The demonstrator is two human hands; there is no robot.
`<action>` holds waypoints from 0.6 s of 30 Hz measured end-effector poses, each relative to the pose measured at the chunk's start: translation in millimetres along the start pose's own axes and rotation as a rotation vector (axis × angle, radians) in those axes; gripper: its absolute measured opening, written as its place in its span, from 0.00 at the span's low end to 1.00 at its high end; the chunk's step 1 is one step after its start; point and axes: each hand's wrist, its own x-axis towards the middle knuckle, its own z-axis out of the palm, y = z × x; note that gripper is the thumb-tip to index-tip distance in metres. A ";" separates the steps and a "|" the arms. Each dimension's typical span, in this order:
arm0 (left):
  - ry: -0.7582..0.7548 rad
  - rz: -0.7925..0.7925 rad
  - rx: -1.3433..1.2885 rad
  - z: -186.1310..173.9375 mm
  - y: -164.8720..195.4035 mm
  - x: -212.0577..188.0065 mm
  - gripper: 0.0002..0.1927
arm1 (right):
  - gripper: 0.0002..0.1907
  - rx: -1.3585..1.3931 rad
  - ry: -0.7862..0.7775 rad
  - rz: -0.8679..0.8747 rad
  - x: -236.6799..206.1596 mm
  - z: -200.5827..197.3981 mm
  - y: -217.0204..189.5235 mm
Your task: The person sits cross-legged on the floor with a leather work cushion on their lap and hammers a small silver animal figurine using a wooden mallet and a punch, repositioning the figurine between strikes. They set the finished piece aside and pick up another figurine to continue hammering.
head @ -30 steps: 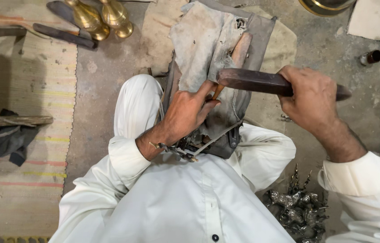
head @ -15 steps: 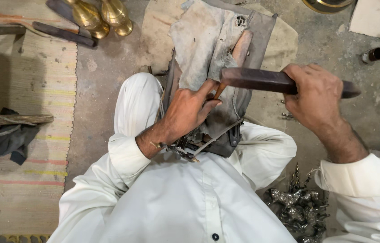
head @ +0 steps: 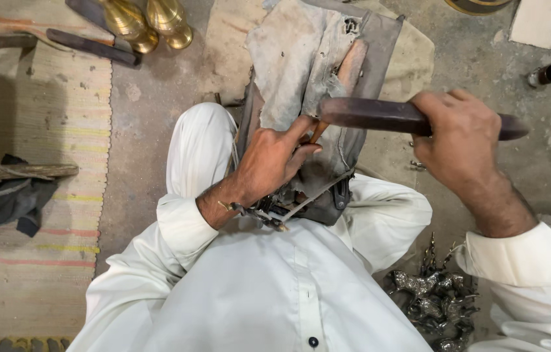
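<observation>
1. Both hands work over a grey, worn cloth-covered block that stands between the person's knees, and they are apart from each other.
2. Right hand is clenched round the middle of a long dark wooden mallet-like bar, which lies level, its blunt end above the right part of the block and its tapered end pointing away to the right.
3. Left hand rests on the lower part of the block, fingers pinched together on a thin orange-brown tool whose tip points up toward the blunt end of the bar; whether bar and tool touch cannot be told.
4. A reddish-brown wooden handle leans on the upper right of the block, just above the bar.
5. Below the block, against the white shirt, a small dark metal clamp with a thin rod lies under the left wrist.
6. Left of the block and farther up, two shiny brass vessels stand on the floor beside a dark flat blade.
7. Far left of the block, a striped woven mat covers the floor.
8. Lower right of the block, by the right sleeve, a heap of small silvery metal figures lies on the ground.
9. Upper right of the block, a small dark cylinder rests on the concrete.
</observation>
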 end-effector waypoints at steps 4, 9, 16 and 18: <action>0.024 0.028 0.015 0.4 -0.1 1.0 0.19 | 0.10 -0.086 0.028 -0.088 1.8 -2.2 -2.8; 0.051 0.075 -0.007 1.5 -2.2 0.8 0.19 | 0.13 -0.162 -0.057 -0.129 1.0 -4.3 -2.9; 0.010 0.035 0.008 0.9 -3.9 1.2 0.20 | 0.10 0.088 -0.023 0.059 -2.2 -2.0 0.0; -0.020 0.012 0.019 0.1 -4.1 1.5 0.20 | 0.09 -0.059 -0.069 -0.024 -1.7 0.5 0.6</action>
